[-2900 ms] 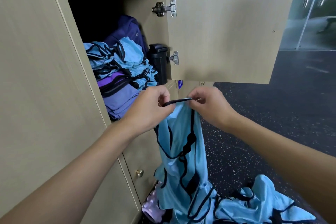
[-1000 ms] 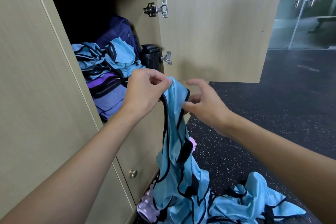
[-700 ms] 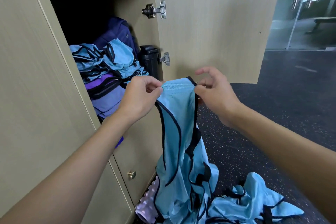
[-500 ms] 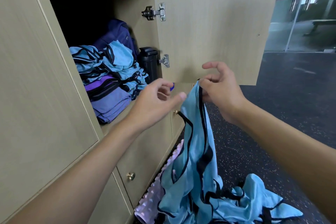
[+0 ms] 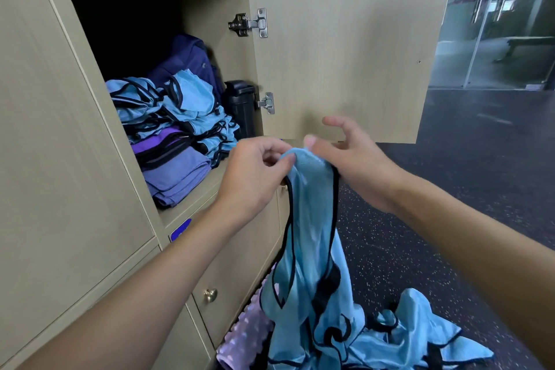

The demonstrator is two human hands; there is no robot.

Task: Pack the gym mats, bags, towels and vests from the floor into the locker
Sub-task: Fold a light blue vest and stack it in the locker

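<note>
Left hand: the left hand [image 5: 255, 171] is curled at centre frame, with thumb and fingertips pinching the top edge of a light blue vest [image 5: 312, 219].
Right hand: the right hand [image 5: 357, 168] sits just right of it. Its thumb lies along the same top edge and its forefinger is lifted clear. The vest's black trim runs in under the palm, and from here I cannot tell whether this hand truly grips.
Vest: black-trimmed, it hangs from the hands down the middle of the frame, in front of the lower doors, and its lower part crumples at the bottom.
Floor pile: loose vests [image 5: 420, 339] of the same blue lie bunched on the dark speckled floor [image 5: 435, 204] at lower right, touching the hanging one.
Mat: a lilac knobbed mat [image 5: 243, 336] shows at bottom centre, by the locker's foot and partly under the vest.
Locker: the locker [image 5: 207, 186] compartment stands open at upper left, with its door [image 5: 345, 54] swung out behind the hands.
Inside: stacked vests [image 5: 180, 105] rest on folded purple cloth [image 5: 177, 177], with a navy bag [image 5: 186, 60] behind them. A black bottle [image 5: 240, 105] stands upright by the hinge-side wall.
Lower door: a brass knob [image 5: 210, 294] sits at lower left of centre.
</note>
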